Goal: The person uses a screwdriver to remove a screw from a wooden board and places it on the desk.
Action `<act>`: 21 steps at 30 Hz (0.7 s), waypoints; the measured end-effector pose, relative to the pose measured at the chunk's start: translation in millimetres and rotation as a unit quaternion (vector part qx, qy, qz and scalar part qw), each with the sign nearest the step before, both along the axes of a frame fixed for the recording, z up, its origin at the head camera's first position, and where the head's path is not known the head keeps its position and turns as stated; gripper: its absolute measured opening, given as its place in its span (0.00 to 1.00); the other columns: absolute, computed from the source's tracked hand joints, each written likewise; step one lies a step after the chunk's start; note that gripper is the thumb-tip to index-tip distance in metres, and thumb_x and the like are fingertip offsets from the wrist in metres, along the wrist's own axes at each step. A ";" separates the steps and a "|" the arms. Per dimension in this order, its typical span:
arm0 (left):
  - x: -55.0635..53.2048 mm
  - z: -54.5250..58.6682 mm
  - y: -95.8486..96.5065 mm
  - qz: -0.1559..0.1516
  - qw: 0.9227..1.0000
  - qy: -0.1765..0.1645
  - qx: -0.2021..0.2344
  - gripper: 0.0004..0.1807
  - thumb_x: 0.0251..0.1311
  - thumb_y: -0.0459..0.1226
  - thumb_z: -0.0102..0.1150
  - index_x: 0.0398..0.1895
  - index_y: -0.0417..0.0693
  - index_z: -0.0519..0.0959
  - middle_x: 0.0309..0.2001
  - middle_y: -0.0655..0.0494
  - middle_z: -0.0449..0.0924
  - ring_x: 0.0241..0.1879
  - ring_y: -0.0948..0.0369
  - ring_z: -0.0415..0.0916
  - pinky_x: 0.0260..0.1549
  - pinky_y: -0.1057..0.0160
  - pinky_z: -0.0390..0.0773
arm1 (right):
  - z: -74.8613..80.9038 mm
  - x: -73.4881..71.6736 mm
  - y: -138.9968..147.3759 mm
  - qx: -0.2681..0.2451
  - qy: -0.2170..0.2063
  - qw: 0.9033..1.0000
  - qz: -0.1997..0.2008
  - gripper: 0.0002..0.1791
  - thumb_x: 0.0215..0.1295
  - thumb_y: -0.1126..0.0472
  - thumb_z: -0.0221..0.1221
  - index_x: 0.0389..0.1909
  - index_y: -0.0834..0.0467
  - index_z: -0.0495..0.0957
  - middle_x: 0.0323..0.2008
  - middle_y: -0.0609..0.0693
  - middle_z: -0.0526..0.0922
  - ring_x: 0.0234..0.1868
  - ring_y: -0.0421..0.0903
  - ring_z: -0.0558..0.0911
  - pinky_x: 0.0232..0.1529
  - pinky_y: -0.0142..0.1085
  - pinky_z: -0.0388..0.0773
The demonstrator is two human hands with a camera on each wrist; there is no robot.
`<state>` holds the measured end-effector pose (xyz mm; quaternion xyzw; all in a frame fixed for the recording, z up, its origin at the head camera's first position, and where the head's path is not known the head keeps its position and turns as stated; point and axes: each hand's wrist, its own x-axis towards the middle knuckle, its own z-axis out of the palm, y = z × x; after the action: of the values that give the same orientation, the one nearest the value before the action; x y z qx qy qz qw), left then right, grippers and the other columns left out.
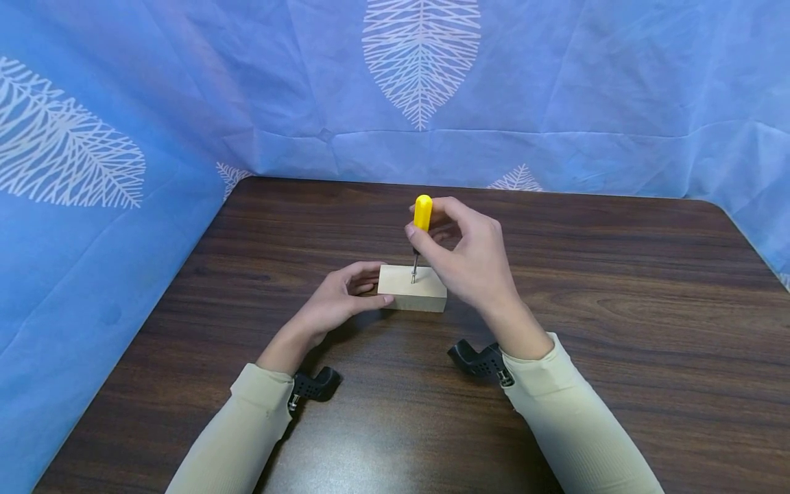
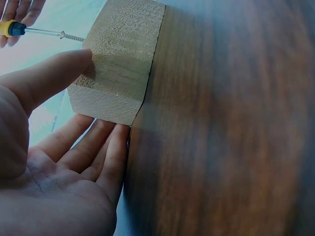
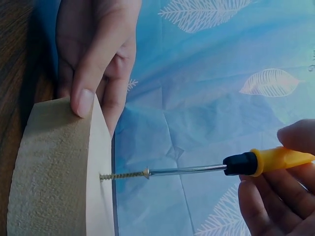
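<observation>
A pale wooden block (image 1: 412, 295) lies on the table, and a brass-coloured screw (image 3: 125, 175) stands upright in its top face with most of its thread showing. My right hand (image 1: 472, 250) holds a screwdriver by its yellow handle (image 1: 422, 213), thumb on one side and fingers on the other. The screwdriver's metal shaft (image 3: 189, 170) meets the screw's head in line with it. With thumb and fingers, my left hand (image 1: 336, 298) grips the block's left end; in the left wrist view its thumb (image 2: 59, 73) lies on the near side face.
The dark wood-grain table (image 1: 617, 295) extends around the block on all sides. Blue cloth (image 1: 296, 75) with white leaf prints hangs behind the table and along its left. A black wrist mount (image 1: 317, 384) sits at each cuff.
</observation>
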<state>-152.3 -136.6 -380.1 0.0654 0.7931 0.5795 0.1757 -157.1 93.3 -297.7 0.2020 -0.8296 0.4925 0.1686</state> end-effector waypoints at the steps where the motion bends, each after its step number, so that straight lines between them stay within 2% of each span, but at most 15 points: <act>1: -0.5 -0.8 -0.1 0.000 1.000 0.002 0.001 0.37 0.68 0.43 0.74 0.78 0.54 0.71 0.75 0.50 0.75 0.76 0.47 0.71 0.79 0.44 0.69 | -0.2 -0.5 0.3 0.001 0.001 1.000 -0.002 0.15 0.73 0.57 0.69 0.58 0.54 0.86 0.45 0.49 0.91 0.40 0.42 0.88 0.44 0.27 0.85; 4: -1.9 -2.9 -0.2 -0.002 1.000 0.007 0.005 0.36 0.68 0.43 0.74 0.78 0.54 0.72 0.74 0.50 0.75 0.76 0.47 0.72 0.79 0.45 0.69 | -0.3 -1.7 1.0 0.002 0.002 1.000 -0.004 0.18 0.73 0.56 0.69 0.61 0.51 0.87 0.46 0.47 0.90 0.42 0.41 0.86 0.44 0.27 0.85; 7: -3.1 -4.1 0.2 -0.001 1.000 0.009 0.006 0.36 0.68 0.43 0.74 0.77 0.54 0.73 0.74 0.51 0.76 0.75 0.48 0.72 0.79 0.46 0.69 | -0.6 -3.0 1.3 -0.002 0.004 1.000 -0.002 0.18 0.72 0.59 0.69 0.61 0.53 0.87 0.46 0.48 0.89 0.41 0.41 0.85 0.43 0.26 0.85; 15: -3.2 -3.1 0.6 0.001 1.000 0.005 0.003 0.36 0.68 0.44 0.74 0.77 0.56 0.72 0.74 0.52 0.75 0.76 0.48 0.71 0.79 0.45 0.70 | -1.0 -4.0 3.0 -0.035 -0.023 0.999 -0.002 0.14 0.68 0.67 0.68 0.52 0.61 0.80 0.41 0.53 0.88 0.36 0.44 0.84 0.42 0.26 0.83; 21: -3.8 -2.9 1.0 0.002 1.000 0.006 0.003 0.36 0.67 0.44 0.74 0.77 0.56 0.72 0.74 0.51 0.76 0.76 0.48 0.71 0.79 0.45 0.69 | -0.5 -5.0 4.3 -0.026 -0.022 0.999 -0.007 0.13 0.70 0.63 0.69 0.51 0.59 0.80 0.41 0.52 0.89 0.37 0.43 0.85 0.42 0.27 0.83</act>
<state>-156.1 -135.6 -383.0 0.0675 0.7924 0.5821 0.1696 -162.1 97.6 -298.2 0.1806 -0.8212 0.5174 0.1588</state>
